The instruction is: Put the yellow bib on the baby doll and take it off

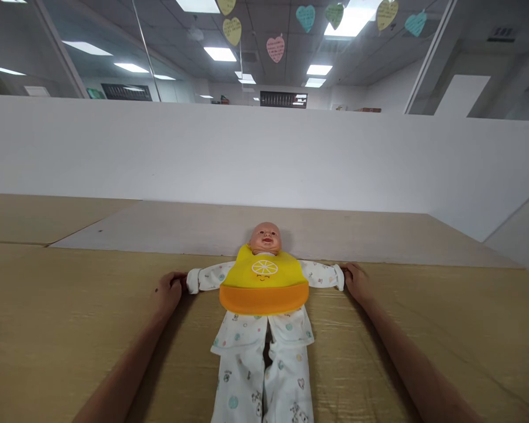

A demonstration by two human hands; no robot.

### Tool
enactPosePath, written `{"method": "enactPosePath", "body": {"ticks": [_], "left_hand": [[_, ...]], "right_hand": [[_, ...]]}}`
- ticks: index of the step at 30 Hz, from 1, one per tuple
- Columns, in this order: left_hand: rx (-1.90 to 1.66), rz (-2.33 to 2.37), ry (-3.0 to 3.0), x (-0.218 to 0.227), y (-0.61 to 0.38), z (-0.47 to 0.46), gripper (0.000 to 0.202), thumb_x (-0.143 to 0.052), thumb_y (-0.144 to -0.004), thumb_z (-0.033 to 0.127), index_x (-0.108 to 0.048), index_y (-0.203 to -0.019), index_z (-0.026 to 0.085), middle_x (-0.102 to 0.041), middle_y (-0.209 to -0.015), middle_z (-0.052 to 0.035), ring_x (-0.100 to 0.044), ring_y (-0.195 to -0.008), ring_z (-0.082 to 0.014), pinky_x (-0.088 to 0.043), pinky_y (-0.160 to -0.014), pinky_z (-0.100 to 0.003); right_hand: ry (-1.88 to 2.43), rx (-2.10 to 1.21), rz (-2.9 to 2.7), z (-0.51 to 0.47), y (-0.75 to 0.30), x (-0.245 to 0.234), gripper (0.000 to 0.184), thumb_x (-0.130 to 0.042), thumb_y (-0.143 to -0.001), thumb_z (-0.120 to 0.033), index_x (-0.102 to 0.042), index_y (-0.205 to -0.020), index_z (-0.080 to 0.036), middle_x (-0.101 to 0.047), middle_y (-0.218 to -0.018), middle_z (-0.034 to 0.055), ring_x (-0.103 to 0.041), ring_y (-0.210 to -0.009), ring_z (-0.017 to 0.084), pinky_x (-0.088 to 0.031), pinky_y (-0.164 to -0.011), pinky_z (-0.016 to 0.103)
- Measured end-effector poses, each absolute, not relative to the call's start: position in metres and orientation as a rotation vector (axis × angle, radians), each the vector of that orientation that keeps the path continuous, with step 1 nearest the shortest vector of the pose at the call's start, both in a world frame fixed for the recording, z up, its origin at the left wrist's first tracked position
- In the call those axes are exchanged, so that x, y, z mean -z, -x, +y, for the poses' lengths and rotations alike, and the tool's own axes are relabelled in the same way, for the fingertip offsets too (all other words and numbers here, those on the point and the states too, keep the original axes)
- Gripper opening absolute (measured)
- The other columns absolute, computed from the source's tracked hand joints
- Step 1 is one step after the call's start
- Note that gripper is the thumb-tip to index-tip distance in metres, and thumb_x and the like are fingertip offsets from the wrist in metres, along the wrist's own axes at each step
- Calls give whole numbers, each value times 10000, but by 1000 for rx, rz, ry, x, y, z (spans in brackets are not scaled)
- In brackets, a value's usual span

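**Our left hand [170, 292] and right hand [356, 283] at the cuffs of a baby doll [264, 238] lying on its back**

Both hands sat curled against the sleeve ends, with the fingers partly hidden, so we could not tell whether they were clenched on the cloth or only touching it. Their wide placement seemed to keep the arms of the white printed sleepsuit [242, 358] stretched straight out. The doll lay face up on the counter [48, 305], between our forearms, with its legs toward us. A yellow-and-orange bib [263, 288] covered its chest and stood in the way of the sleepsuit's front. Beyond its head lay a pale board [158, 226], backed by a white partition [264, 153], while paper hearts [275, 49] hung overhead.
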State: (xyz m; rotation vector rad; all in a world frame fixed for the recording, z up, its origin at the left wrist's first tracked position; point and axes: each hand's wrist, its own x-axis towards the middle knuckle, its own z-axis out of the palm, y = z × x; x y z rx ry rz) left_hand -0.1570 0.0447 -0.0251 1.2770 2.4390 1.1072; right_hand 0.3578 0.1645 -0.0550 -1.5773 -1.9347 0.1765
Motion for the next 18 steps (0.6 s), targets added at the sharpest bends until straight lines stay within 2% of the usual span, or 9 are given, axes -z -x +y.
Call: {"method": "enactPosePath", "body": {"ticks": [5, 11, 18], "left_hand": [[-1146, 2440, -1275, 27, 158, 46, 295, -439, -724, 119, -680, -891, 153, -728, -924, -88, -656, -904, -263, -489, -791, -346], [-1198, 2439, -1231, 38, 166, 49, 278, -431, -731, 180, -660, -888, 185, -714, -913, -79, -646, -910, -273, -498, -807, -382], [-1632, 2433, -1190, 36, 162, 42, 266, -374, -776, 247, -611, -883, 191, -683, -963, -83, -632, -934, -237, -505, -835, -353]], "right_hand": [[1567, -156, -1950, 167, -359, 57, 366, -345, -823, -184, -669, -981, -118, -665, -1036, 117, -592, -954, 211, -443, -887, 321], [1556, -128, -1945, 167, -360, 59, 364, -343, -812, -202, -674, -954, -153, -677, -1001, 96, -600, -921, 200, -452, -852, 318], [1584, -155, -1637, 165, -364, 55, 369, -367, -784, -314, -666, -912, -139, -685, -899, 124, -616, -828, 211, -473, -800, 344]]}}
